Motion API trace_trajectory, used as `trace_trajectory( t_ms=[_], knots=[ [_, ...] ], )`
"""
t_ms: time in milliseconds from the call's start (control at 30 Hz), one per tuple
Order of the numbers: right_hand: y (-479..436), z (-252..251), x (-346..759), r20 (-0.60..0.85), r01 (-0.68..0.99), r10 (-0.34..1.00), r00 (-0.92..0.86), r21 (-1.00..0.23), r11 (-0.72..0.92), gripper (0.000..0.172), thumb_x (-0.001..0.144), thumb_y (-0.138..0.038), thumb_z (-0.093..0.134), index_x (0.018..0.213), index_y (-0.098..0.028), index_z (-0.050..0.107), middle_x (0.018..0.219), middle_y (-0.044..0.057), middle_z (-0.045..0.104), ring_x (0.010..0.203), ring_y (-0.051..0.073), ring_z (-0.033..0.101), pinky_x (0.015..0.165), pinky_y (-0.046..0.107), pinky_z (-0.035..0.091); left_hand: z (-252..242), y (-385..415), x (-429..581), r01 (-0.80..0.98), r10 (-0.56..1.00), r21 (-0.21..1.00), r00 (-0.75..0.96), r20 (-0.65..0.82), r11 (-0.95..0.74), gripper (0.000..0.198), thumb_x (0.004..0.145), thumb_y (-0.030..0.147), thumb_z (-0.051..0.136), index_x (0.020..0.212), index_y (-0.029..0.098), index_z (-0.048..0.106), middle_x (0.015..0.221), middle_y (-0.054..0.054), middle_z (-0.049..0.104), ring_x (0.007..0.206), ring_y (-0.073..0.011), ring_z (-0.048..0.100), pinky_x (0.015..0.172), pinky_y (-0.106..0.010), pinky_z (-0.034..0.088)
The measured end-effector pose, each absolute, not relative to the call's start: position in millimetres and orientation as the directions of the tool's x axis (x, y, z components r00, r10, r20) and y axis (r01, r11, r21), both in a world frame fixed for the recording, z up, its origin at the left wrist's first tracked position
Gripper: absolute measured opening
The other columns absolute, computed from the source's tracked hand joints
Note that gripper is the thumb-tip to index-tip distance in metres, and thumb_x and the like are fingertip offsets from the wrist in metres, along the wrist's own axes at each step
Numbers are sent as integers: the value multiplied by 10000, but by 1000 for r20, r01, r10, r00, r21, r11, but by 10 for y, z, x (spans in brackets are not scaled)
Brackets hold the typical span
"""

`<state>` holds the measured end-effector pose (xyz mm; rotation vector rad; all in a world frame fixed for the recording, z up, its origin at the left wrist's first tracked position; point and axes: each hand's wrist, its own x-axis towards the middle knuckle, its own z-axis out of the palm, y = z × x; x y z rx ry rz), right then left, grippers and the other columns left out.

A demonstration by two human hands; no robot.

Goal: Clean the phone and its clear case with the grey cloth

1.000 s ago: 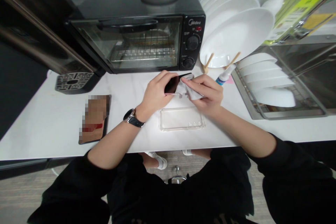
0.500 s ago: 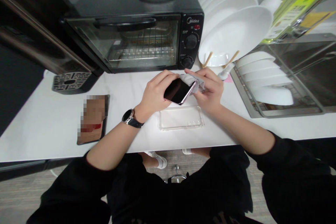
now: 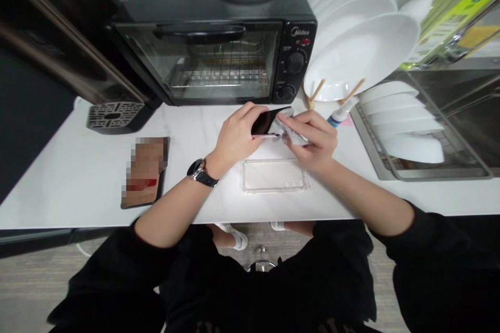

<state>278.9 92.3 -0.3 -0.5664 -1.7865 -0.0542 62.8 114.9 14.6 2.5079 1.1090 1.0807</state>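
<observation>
My left hand (image 3: 239, 132) grips a smartphone (image 3: 262, 124) by its left end, dark screen facing up toward me. A crumpled grey-white cloth (image 3: 289, 129) is pinched in my right hand (image 3: 316, 138) and pressed over the phone's right end, covering part of the screen. Below both hands, a clear phone case (image 3: 269, 176) lies flat on the white counter. Just right of my right hand stands a small white bottle with a blue label (image 3: 338, 114), partly hidden by the hand.
A black toaster oven (image 3: 203, 62) stands behind my hands. To its right are white plates (image 3: 363, 57) in a wooden rack, and bowls (image 3: 410, 119) in a sink basket. Another phone (image 3: 144, 171) with a blurred screen lies left on the counter (image 3: 78, 182).
My right hand has moved the cloth from the phone's right edge onto its screen. The phone's tilt has changed. The whole view has shifted slightly, showing more of the bottle.
</observation>
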Motion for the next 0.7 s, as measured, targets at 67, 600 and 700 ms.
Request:
trace_trajectory(
  t_ms=[67,600,700],
  knots=[
    [900,0,2776,925,389,298,-237,-190,901,568,1021,-255,685,1559,-418,605,948,12,719,783,158,699,628,301,572,123,1163,624,575,717,442,450,533,-689,363,895,170,650,1255,201,688,1151,-86,709,1074,-264,696,927,-372,550],
    [1015,16,2855,889,533,448,-97,-333,778,457,1075,-351,544,1518,-399,647,972,27,695,883,203,672,748,399,598,162,1163,703,66,811,900,466,355,-432,570,977,749,604,1129,218,746,1045,-77,771,995,-229,725,942,-381,562],
    [1051,-37,2858,867,524,493,-69,-389,757,480,1058,-317,506,1507,-416,645,983,15,667,905,206,648,780,416,581,172,1176,731,-138,850,981,493,185,-133,932,864,1016,348,1190,232,733,985,-92,758,967,-268,747,887,-431,601]
  ],
)
